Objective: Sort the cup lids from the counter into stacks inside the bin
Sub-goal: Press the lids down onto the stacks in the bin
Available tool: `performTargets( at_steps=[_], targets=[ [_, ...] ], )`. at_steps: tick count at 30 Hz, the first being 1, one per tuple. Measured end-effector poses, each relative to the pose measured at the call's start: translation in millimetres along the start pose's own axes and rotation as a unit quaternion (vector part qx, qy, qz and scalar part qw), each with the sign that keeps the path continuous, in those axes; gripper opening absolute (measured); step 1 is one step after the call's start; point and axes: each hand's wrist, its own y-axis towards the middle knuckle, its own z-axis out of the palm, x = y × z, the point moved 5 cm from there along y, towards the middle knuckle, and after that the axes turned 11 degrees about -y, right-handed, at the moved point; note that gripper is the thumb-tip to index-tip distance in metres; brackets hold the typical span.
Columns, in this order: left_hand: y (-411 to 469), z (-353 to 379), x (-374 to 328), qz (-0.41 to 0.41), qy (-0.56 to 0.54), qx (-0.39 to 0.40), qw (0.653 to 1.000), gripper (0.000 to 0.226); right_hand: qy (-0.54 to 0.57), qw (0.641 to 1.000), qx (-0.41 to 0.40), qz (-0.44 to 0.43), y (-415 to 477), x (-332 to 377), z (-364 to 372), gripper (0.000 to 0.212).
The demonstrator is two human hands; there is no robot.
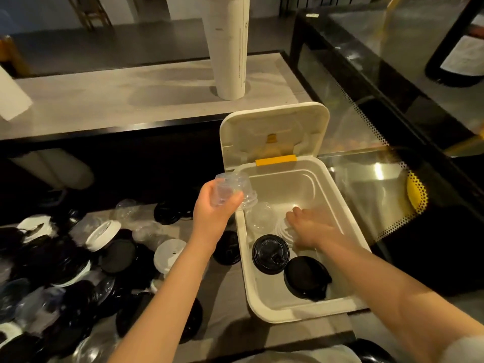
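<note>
Evidently sorting by kind, our left hand [213,216] grips clear dome lids [233,187] at the bin [301,314] rim while our flat-fingered right hand [309,226] steadies the white lids [284,229].

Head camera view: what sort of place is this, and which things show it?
Probably a café or drinks counter: a heap of black, white and clear plastic cup lids, a tall stack of white paper cups, and a black-framed glass display case.

Cream matt smooth plastic bin [288,184], clear glossy thin plastic dome lids [231,188], black glossy plastic lids [271,254], white matt plastic lids [170,254], grey matt stone-look counter [222,289], glossy glass case [366,184]
</note>
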Motion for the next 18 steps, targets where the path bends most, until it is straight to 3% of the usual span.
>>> performTargets(
  at_steps=[5,9,12,18],
  targets=[
    [1.1,0.6,2.7,0.005,0.007,-0.005,1.0,0.068,0.023,1.0,-0.014,-0.006,8.0,-5.9,-9.0,0.068],
    [-0.1,-0.1,1.4,0.01,0.012,-0.004,1.0,0.065,0.013,0.999,0.027,-0.024,7.2,-2.1,0.4,0.069],
    [-1.4,-2.6,-0.1,0.017,0.015,-0.008,1.0,0.065,-0.012,0.999,0.031,-0.018,6.7,2.2,-1.0,0.06],
    [-3.1,1.2,3.8,0.008,0.037,0.013,0.999,0.066,-0.099,0.99,0.096,-0.026,16.5,8.7,-5.0,0.061]
  ],
)
